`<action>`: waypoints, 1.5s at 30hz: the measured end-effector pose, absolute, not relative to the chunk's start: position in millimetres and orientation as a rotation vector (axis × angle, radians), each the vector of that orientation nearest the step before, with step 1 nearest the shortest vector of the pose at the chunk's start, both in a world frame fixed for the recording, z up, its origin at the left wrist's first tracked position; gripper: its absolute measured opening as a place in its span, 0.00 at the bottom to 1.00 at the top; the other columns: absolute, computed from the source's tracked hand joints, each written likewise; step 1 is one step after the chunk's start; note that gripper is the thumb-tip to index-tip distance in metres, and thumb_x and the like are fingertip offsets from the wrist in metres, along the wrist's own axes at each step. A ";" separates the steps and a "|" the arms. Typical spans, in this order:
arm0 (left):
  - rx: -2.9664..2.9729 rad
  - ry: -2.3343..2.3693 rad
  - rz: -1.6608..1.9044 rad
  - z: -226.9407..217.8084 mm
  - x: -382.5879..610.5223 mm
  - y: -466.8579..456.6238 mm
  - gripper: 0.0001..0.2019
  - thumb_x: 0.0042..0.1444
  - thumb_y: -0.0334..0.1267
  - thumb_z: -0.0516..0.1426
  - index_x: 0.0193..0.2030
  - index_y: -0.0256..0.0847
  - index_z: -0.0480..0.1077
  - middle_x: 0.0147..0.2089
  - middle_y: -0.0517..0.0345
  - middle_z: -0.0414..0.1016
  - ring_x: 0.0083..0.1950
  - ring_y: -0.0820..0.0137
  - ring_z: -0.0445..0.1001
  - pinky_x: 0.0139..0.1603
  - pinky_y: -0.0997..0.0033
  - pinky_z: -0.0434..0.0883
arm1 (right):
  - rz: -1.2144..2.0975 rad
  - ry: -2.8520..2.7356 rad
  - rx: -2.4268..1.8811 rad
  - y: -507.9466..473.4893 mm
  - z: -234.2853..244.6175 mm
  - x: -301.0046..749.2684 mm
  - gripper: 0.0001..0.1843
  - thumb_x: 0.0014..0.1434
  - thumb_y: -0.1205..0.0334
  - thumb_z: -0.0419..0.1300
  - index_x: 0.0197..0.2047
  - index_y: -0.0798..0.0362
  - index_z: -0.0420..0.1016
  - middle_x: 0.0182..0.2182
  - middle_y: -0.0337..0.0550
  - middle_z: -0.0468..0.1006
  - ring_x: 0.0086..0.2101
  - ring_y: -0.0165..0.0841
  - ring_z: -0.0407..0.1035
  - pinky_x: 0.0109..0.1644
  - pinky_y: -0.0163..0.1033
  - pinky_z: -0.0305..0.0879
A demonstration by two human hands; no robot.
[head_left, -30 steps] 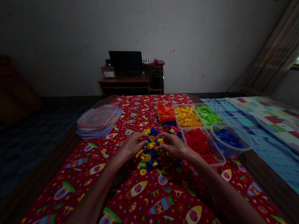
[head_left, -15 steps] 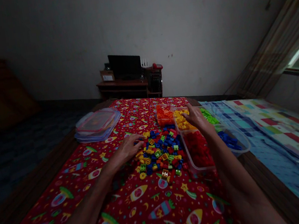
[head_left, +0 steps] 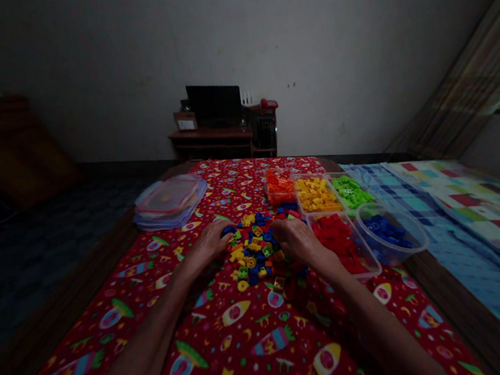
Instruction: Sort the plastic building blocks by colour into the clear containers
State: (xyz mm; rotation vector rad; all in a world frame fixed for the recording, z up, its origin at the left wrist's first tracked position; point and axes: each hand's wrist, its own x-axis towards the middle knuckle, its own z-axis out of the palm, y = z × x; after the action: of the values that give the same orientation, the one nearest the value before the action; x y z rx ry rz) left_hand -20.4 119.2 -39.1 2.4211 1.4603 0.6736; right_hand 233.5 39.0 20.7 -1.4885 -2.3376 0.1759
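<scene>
A mixed pile of toy building bricks (head_left: 253, 255) in red, blue, yellow and green lies on the red patterned cloth. My left hand (head_left: 211, 241) is at the pile's left edge, its fingers curled round a blue brick (head_left: 228, 231). Over the right side of the pile, my right hand (head_left: 298, 239) points its fingers down among the bricks; its fingertips are mostly hidden. Just right of it stands a clear box of red bricks (head_left: 339, 240). Behind that are a box of yellow bricks (head_left: 317, 195) and one of green bricks (head_left: 348, 191).
A round clear tub (head_left: 419, 244) with blue bricks stands at the right edge. Orange bricks (head_left: 280, 188) fill a container at the back. Stacked plastic lids (head_left: 171, 202) lie at the left. A desk with a monitor (head_left: 215, 105) is against the wall.
My right hand has come back from over the yellow bricks to the pile, moving left and nearer. My left hand stays at the pile's left edge. The view has shifted slightly.
</scene>
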 end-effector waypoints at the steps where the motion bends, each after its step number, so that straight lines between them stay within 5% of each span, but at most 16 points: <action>1: 2.418 1.468 0.680 -41.3 -21.0 119.7 0.19 0.54 0.39 0.51 0.50 0.37 0.72 0.50 0.47 0.76 0.50 0.60 0.73 0.54 0.61 0.68 | 0.153 -2.332 -1.524 39.0 21.1 235.6 0.16 0.55 0.74 0.53 0.46 0.58 0.73 0.36 0.50 0.76 0.35 0.34 0.67 0.36 0.35 0.56; 8: 2.405 1.463 0.642 -52.2 -13.9 120.2 0.20 0.52 0.34 0.54 0.53 0.40 0.70 0.53 0.50 0.75 0.52 0.60 0.73 0.54 0.61 0.70 | 0.111 -2.362 -1.640 45.7 10.9 243.7 0.17 0.53 0.78 0.51 0.44 0.59 0.73 0.35 0.50 0.75 0.35 0.35 0.67 0.38 0.36 0.58; 15: 2.584 1.170 1.031 -56.9 12.2 110.8 0.13 0.58 0.34 0.52 0.48 0.41 0.73 0.52 0.48 0.75 0.56 0.60 0.70 0.58 0.52 0.67 | 0.018 -2.416 -1.574 51.5 -19.8 243.5 0.13 0.59 0.73 0.51 0.46 0.59 0.73 0.37 0.53 0.75 0.38 0.37 0.68 0.42 0.39 0.60; 26: 2.742 1.007 0.821 -58.6 42.3 83.0 0.23 0.65 0.41 0.48 0.66 0.49 0.55 0.64 0.55 0.64 0.67 0.59 0.54 0.65 0.49 0.59 | 0.299 -2.254 -1.419 59.3 2.8 254.1 0.18 0.55 0.70 0.57 0.50 0.56 0.70 0.41 0.49 0.77 0.42 0.36 0.69 0.44 0.38 0.62; 36: 2.660 0.896 1.103 -65.8 61.9 109.4 0.13 0.57 0.33 0.57 0.50 0.41 0.69 0.48 0.50 0.74 0.53 0.62 0.70 0.55 0.55 0.67 | 0.308 -2.166 -1.489 53.2 13.1 260.3 0.17 0.58 0.69 0.57 0.52 0.57 0.71 0.42 0.51 0.77 0.41 0.34 0.70 0.46 0.38 0.63; 45: 2.671 0.993 1.041 -60.9 58.5 103.9 0.10 0.57 0.34 0.57 0.46 0.40 0.69 0.42 0.52 0.70 0.45 0.63 0.68 0.47 0.59 0.69 | 0.273 -2.156 -1.471 52.2 18.7 260.7 0.17 0.57 0.73 0.53 0.49 0.59 0.74 0.38 0.50 0.78 0.38 0.35 0.69 0.43 0.37 0.62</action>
State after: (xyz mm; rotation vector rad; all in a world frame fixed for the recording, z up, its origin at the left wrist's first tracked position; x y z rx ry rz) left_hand 58.5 103.9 -60.9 2.6706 0.9930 1.0407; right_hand 260.7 52.2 18.7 -1.4706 -2.1561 0.2734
